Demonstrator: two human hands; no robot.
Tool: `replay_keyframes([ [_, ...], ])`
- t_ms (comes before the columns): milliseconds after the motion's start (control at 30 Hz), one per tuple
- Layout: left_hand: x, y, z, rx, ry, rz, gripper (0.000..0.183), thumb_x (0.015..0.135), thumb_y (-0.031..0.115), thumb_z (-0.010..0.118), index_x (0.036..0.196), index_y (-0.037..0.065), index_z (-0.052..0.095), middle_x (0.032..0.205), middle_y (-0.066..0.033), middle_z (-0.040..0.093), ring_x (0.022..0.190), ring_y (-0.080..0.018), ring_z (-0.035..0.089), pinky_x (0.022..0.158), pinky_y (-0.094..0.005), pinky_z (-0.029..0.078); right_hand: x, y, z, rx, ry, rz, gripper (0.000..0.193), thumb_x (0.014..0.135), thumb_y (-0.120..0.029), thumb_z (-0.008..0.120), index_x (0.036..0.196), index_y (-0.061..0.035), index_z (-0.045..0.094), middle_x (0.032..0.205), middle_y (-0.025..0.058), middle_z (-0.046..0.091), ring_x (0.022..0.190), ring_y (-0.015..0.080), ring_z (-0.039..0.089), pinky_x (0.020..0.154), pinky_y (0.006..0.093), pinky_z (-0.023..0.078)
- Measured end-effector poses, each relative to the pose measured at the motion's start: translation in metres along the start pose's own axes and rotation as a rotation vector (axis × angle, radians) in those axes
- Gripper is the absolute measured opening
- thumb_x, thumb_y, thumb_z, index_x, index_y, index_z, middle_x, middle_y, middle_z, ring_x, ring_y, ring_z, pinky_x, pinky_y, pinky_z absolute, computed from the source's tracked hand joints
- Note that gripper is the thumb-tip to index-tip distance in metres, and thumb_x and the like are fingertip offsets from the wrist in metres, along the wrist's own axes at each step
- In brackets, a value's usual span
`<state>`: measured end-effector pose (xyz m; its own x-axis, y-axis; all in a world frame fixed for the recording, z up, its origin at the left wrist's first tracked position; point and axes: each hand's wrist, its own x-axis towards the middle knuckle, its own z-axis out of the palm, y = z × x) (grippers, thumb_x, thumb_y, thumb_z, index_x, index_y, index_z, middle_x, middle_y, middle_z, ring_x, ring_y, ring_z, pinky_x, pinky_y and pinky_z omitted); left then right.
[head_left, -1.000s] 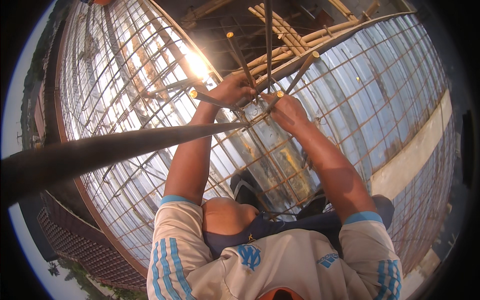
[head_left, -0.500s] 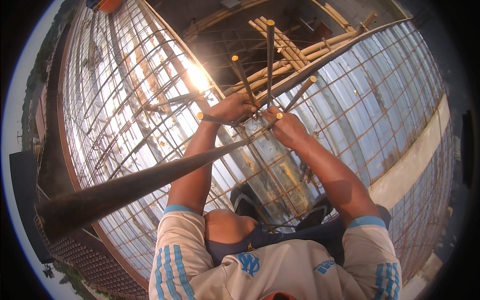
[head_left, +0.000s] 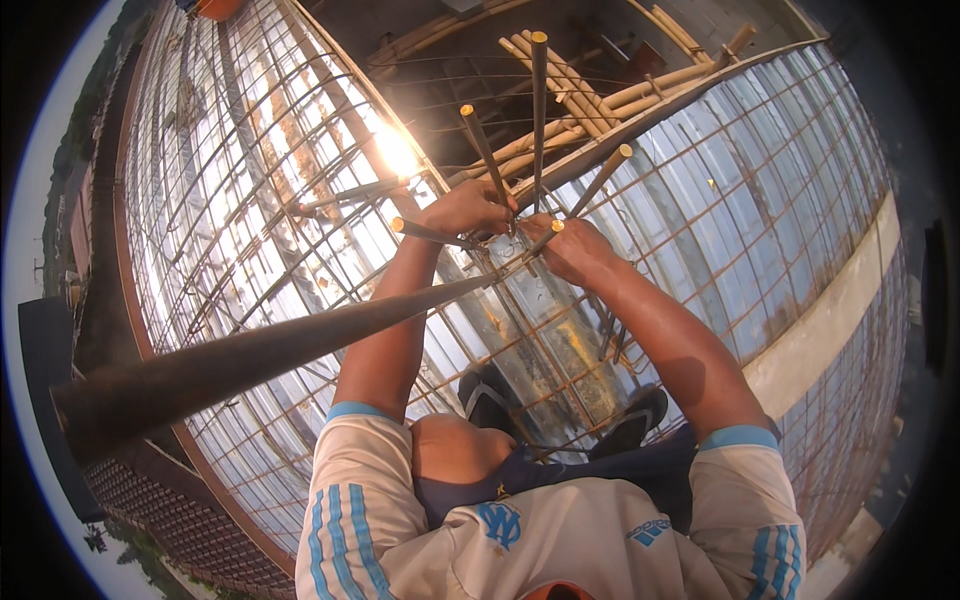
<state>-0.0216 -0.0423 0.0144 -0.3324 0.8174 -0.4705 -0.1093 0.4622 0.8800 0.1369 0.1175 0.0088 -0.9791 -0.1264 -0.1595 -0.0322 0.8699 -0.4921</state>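
Note:
Both my hands work close together at a cluster of upright steel reinforcing bars (head_left: 539, 110) with yellow ends. My left hand (head_left: 465, 210) is closed, fingertips pinched beside one leaning bar (head_left: 484, 150). My right hand (head_left: 577, 252) is also closed, its fingers bent in among the bars near a short yellow-ended one. Whatever lies between the fingertips is too small to make out. Thin bent wire shows just below the hands. A long dark bar (head_left: 270, 358) runs from beneath the hands toward the left, passing over my left forearm.
A rusty steel mesh (head_left: 715, 290) covers corrugated metal sheets (head_left: 690, 170), with strong glare at left. Beyond the sheet edge lies an opening with bamboo poles (head_left: 570, 85). A pale strip (head_left: 835, 310) crosses at right. My sandalled feet (head_left: 630, 420) stand on the mesh.
The view has shifted slightly, and the near end of the long bar appears farther left. More of my right sandal shows. Both hands stay at the bars with small finger movements.

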Motion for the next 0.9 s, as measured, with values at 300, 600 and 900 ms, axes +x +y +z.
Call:
replay_keyframes([
  [300, 0.002, -0.006, 0.004, -0.097, 0.036, 0.017, 0.033, 0.080, 0.015, 0.065, 0.105, -0.006, 0.066, 0.087, -0.0125, 0.069, 0.080, -0.0167, 0.068, 0.076, -0.0271, 0.053, 0.006, 0.016, 0.008, 0.283, -0.116, -0.049, 0.020, 0.092, -0.013, 0.046, 0.103, -0.0008, 0.057, 0.087, 0.0209, 0.065, 0.090, 0.0398, 0.063, 0.076, 0.0478, 0.051],
  [600, 0.003, -0.011, 0.003, -0.097, 0.038, 0.030, 0.034, 0.078, 0.017, 0.065, 0.104, -0.006, 0.066, 0.086, -0.0116, 0.069, 0.081, -0.0164, 0.067, 0.077, -0.0275, 0.052, -0.029, -0.037, -0.010, 0.261, 0.331, 0.096, 0.037, 0.082, -0.015, 0.065, 0.116, -0.0053, 0.054, 0.113, 0.0168, 0.056, 0.092, 0.0359, 0.060, 0.077, 0.0443, 0.048],
  [900, 0.000, -0.007, 0.004, -0.091, 0.034, -0.004, 0.029, 0.077, 0.014, 0.065, 0.100, -0.003, 0.067, 0.084, -0.0087, 0.068, 0.080, -0.0149, 0.065, 0.075, -0.0266, 0.050, -0.056, -0.103, 0.023, 0.125, 0.446, 0.225, 0.038, 0.085, -0.014, 0.061, 0.119, -0.0030, 0.051, 0.118, 0.0179, 0.056, 0.083, 0.0349, 0.067, 0.067, 0.0413, 0.056],
])
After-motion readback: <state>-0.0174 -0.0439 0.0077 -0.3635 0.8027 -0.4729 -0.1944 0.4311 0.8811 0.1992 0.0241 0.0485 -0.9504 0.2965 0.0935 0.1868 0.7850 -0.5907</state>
